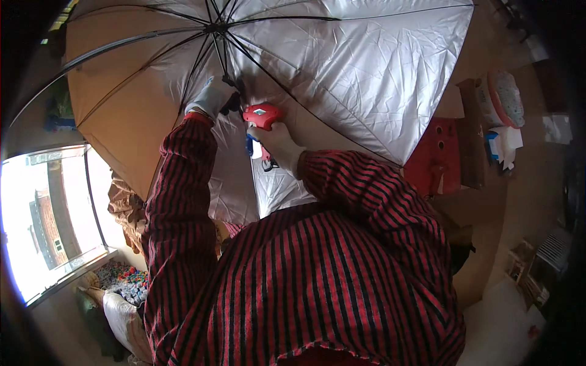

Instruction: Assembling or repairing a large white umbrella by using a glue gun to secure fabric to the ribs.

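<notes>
An opened umbrella (378,67) with a silver lining and black ribs spreads across the upper part of the view. Its ribs meet at a dark hub (215,28) near the top. My left hand (212,97), in a pale glove, is closed around a small black piece (232,102) just below the hub; whether that piece belongs to the umbrella I cannot tell. My right hand (281,145), also gloved, grips a red pistol-shaped tool (262,114) with a blue part below. The tool's front is close to my left hand, in front of the silver cloth.
On the left is a bright window (52,213), with a heap of colourful small items (128,282) and a white sack (122,320) below. To the right stand a red panel with holes (434,152), a cardboard box (471,122) and a round tub (506,97).
</notes>
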The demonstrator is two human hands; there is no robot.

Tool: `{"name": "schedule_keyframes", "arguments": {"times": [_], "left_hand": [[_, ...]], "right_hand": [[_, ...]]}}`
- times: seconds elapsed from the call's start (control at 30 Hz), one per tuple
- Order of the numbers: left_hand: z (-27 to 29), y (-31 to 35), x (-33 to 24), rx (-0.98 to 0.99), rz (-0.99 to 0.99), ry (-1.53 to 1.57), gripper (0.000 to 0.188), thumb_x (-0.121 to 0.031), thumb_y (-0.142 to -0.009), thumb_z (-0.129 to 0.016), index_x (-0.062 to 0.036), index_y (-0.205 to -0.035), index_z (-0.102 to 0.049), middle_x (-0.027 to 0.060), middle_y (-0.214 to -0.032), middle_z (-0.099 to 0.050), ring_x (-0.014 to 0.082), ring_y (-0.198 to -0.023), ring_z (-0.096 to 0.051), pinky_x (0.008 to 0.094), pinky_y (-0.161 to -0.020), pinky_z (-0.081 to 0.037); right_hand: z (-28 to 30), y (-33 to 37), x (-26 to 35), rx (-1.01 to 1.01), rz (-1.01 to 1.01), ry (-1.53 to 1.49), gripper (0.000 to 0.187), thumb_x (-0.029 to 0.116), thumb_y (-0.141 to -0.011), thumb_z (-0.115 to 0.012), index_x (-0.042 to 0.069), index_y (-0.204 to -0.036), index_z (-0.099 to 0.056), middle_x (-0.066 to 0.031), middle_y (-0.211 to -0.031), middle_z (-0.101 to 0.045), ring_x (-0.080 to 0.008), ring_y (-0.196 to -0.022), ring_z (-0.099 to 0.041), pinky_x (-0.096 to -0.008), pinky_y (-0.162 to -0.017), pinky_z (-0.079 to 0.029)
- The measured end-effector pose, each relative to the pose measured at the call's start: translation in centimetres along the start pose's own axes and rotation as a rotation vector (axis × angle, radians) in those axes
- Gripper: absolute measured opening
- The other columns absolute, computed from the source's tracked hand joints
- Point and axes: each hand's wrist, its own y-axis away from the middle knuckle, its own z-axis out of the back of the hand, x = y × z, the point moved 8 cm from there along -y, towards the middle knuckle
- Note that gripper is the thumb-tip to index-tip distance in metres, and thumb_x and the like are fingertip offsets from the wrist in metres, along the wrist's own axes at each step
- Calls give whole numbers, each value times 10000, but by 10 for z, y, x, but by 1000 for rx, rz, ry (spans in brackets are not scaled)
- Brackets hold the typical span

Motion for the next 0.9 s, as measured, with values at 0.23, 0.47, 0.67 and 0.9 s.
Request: {"name": "schedule_keyframes", "arguments": {"times": [0.23,0.47,0.67,0.9], "left_hand": [[-2,2,-9,49,-24,34,199,-184,-823,-590,-5,-761,-651,91,-609,-645,193,-439,-590,299,-354,-441],[-16,-24,22,69,-391,-418,196,-169,-832,-575,-2,-754,-641,95,-611,-646,187,-435,-590,288,-355,-450],[-7,-21,12,-42,-529,-312,192,-164,-832,-573,-2,-757,-643,96,-626,-652,183,-436,-592,291,-361,-453],[-12,-28,19,-11,-449,-354,194,-166,-834,-569,0,-769,-644,95,-638,-652,181,-445,-588,292,-372,-450]], "right_hand": [[3,-14,4,213,119,10,274,217,-799,-669,12,-968,-601,-16,-741,-593,-129,-628,-570,-308,-565,-477],[-3,-2,-3,-18,9,5,264,262,-780,-654,25,-893,-621,-19,-708,-578,-121,-596,-541,-310,-534,-441],[3,-6,-6,-118,48,-1,266,280,-764,-649,21,-816,-623,-18,-658,-562,-115,-591,-537,-322,-526,-422],[-1,-2,-7,-67,57,131,267,269,-777,-653,10,-830,-618,-19,-685,-579,-120,-619,-569,-328,-549,-444]]}}
